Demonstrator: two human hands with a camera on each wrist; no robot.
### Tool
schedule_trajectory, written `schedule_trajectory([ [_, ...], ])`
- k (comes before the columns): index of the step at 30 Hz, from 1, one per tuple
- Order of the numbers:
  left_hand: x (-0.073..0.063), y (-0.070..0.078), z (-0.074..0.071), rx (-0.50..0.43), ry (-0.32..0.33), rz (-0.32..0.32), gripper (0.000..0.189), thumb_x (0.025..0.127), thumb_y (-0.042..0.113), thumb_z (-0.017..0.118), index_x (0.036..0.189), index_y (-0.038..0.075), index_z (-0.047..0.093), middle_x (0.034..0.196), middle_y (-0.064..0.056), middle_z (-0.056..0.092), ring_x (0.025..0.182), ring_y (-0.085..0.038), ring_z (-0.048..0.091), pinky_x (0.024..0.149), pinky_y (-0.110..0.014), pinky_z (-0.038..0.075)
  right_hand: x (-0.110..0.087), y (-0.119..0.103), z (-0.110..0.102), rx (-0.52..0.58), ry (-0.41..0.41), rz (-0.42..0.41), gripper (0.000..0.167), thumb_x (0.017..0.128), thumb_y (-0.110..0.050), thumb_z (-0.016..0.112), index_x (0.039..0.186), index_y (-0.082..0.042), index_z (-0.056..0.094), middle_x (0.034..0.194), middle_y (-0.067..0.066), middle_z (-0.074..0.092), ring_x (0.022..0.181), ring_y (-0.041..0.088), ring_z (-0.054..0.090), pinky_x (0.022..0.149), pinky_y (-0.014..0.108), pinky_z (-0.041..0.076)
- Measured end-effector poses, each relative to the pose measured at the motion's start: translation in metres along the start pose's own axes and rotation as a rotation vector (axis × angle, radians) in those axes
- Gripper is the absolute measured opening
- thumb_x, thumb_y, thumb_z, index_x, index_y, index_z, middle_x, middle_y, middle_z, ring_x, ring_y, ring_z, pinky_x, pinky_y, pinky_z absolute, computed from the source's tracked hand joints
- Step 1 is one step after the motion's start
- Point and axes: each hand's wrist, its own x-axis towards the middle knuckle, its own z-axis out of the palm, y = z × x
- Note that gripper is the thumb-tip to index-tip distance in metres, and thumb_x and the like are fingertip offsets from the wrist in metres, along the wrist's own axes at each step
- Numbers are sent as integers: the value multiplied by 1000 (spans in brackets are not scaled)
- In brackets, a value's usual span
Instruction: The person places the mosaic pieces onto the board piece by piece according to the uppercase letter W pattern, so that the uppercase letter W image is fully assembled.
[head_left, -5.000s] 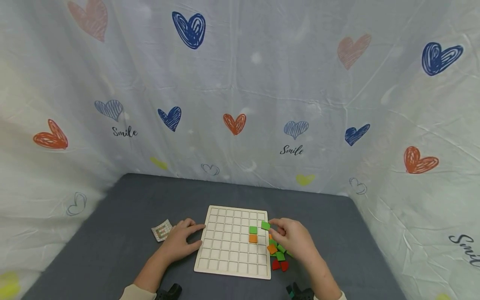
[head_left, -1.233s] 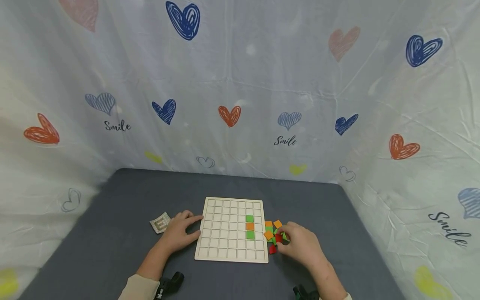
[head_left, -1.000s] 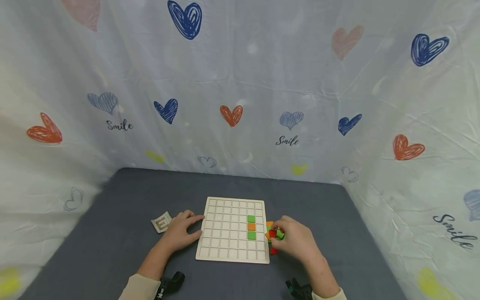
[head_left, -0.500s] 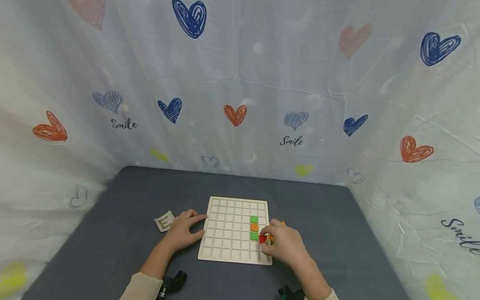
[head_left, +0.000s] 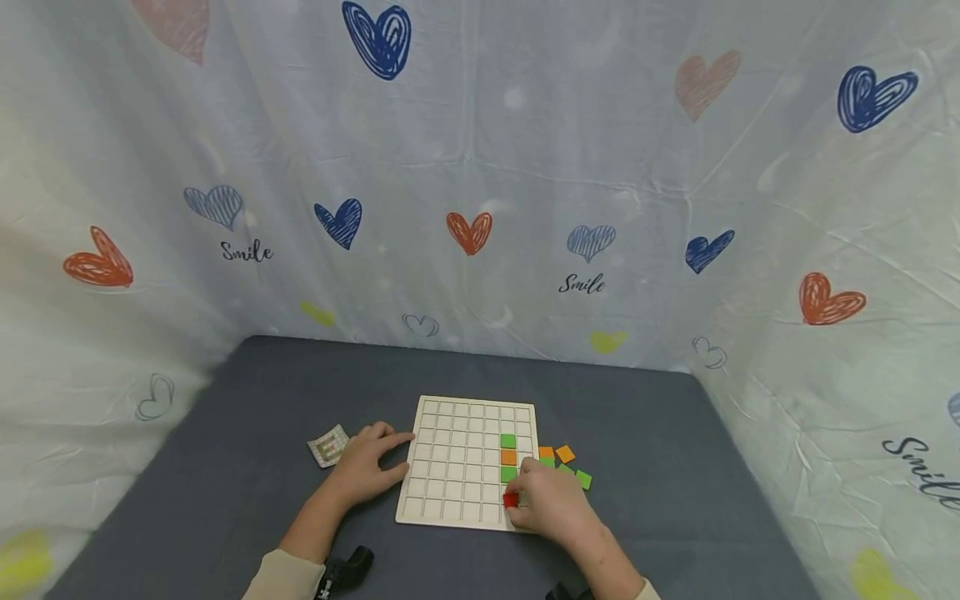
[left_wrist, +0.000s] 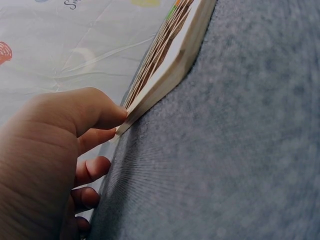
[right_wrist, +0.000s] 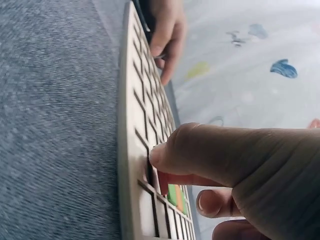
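Note:
A pale wooden grid board (head_left: 450, 490) lies on the table. My left hand (head_left: 365, 467) touches its left edge with thumb and fingertips, the fingers loosely extended. Over the board's lower right part, my right hand (head_left: 555, 500) pinches a red square tile (head_left: 511, 500) between thumb and finger. In the right wrist view that red tile (right_wrist: 163, 183) stands tilted at the grid ridges. Just behind it, a column in the grid holds a green tile (head_left: 507, 441), an orange tile (head_left: 508, 457) and a nearer green tile (head_left: 509, 474).
Right of the board lie several loose tiles, among them an orange tile (head_left: 565, 454) and a green tile (head_left: 583, 480); my right hand hides part of them. A small patterned card (head_left: 328, 446) sits beyond the left hand. A curtain (head_left: 480, 308) printed with hearts hangs behind the dark table.
Five seconds ago the right hand pinched a green tile; a second green tile now sits below the orange one. The red tile has come from the pile leftward over the board. Left hand stayed.

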Motion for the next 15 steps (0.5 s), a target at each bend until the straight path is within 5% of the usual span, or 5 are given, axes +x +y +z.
schedule_trajectory([
  [7, 0, -1, 1, 7, 12, 9, 43, 90, 27, 78, 132, 17, 72, 107, 3, 55, 87, -14, 45, 79, -45, 40, -1, -3, 0, 6, -3, -4, 12, 79, -16, 81, 89, -18, 86, 67, -12, 42, 50, 4, 32, 44, 24, 26],
  [15, -1, -1, 0, 5, 10, 9, 43, 90, 28, 77, 131, 16, 72, 106, 3, 55, 88, -15, 46, 80, -45, 41, 0, 1, 4, -107, 54, -61, 10, 85, -16, 81, 91, -21, 87, 66, -11, 43, 49, 4, 36, 44, 23, 26],
])
